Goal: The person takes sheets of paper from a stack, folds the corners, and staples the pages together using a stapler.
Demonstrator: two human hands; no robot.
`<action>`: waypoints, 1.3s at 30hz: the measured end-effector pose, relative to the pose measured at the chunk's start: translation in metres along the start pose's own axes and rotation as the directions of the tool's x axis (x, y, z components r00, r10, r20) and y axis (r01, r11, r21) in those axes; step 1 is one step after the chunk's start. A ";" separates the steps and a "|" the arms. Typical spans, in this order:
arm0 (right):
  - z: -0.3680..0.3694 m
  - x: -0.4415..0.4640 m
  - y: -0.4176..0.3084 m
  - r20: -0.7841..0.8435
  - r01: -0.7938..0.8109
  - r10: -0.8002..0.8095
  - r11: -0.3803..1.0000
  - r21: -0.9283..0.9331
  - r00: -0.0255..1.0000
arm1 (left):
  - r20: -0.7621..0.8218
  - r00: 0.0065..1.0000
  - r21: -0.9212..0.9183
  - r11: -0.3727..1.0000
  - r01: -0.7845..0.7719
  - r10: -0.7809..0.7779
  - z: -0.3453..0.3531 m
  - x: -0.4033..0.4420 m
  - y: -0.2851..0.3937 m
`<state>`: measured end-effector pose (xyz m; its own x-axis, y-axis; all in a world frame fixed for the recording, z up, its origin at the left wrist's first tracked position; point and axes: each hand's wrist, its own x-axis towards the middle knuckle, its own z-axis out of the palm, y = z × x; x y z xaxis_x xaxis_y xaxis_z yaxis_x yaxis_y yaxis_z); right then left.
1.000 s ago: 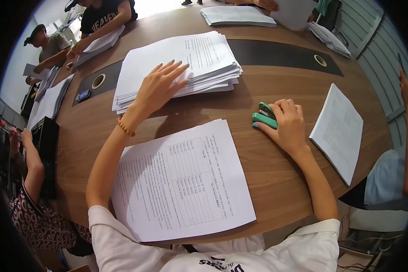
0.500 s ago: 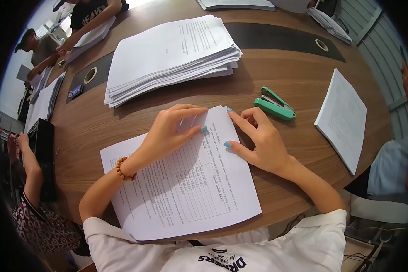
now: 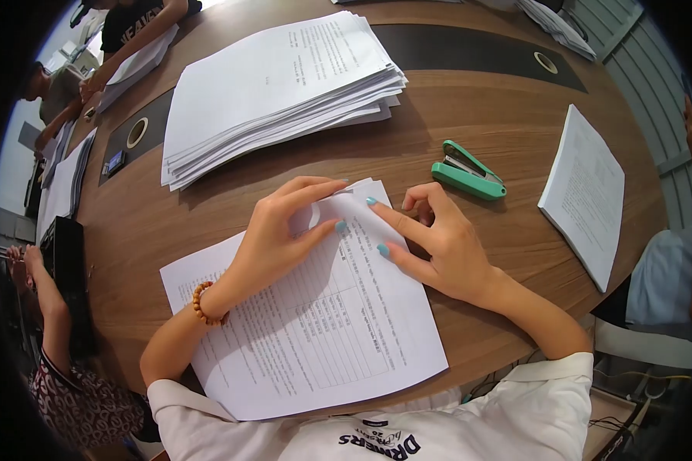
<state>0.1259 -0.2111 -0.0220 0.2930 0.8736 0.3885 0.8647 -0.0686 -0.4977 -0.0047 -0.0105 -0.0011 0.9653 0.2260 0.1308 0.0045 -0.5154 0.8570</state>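
Printed sheets point(image 3: 346, 338) lie on the wooden table point(image 3: 500, 253) in front of me. My left hand point(image 3: 281, 230) pinches their far edge between thumb and fingers, and the paper bulges up there. The index finger and thumb of my right hand point(image 3: 446, 250), spread apart, rest on the top sheet near its far right corner; nothing is held in it. Beyond my right hand a green stapler point(image 3: 469, 173) lies free on the wood. A thick pile of printed paper point(image 3: 277, 92) is beyond my left hand.
Another paper stack point(image 3: 584, 196) lies at the right. A dark inlaid strip with a round hole point(image 3: 546, 63) crosses the table, and a small blue object point(image 3: 114, 162) is at the left. Co-workers' arms and papers point(image 3: 138, 65) are at the far left; a black box point(image 3: 63, 261) stands nearer.
My right hand has let go of the stapler and come to the sheets. My left hand has moved from the pile to the sheets' far edge, which now bends up.
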 end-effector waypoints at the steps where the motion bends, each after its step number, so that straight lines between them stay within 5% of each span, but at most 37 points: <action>1: 0.001 0.000 0.000 0.004 0.006 -0.006 1.000 0.018 1.000 | -0.020 0.999 0.001 0.999 -0.042 0.042 0.000 0.000 -0.001; 4: 0.000 0.000 0.000 -0.007 0.024 -0.024 1.000 0.019 1.000 | -0.069 0.987 0.041 0.989 -0.141 0.143 0.002 -0.002 -0.006; 8: -0.001 0.003 -0.003 -0.024 -0.085 0.089 0.987 0.139 0.996 | -0.005 0.991 0.065 0.989 -0.134 0.134 -0.002 -0.002 -0.004; 16: 0.000 0.002 0.004 0.017 -0.005 0.003 0.996 0.094 1.000 | -0.048 0.999 0.005 1.000 -0.019 0.019 0.000 -0.002 0.001; 39: -0.002 0.002 0.002 0.050 -0.073 0.066 0.988 0.138 0.997 | -0.029 0.997 0.002 0.997 -0.078 0.078 -0.001 -0.002 -0.006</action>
<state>0.1289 -0.2101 -0.0210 0.3291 0.8900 0.3155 0.7764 -0.0648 -0.6269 -0.0068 -0.0073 -0.0059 0.9547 0.2090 0.2118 -0.0702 -0.5335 0.8429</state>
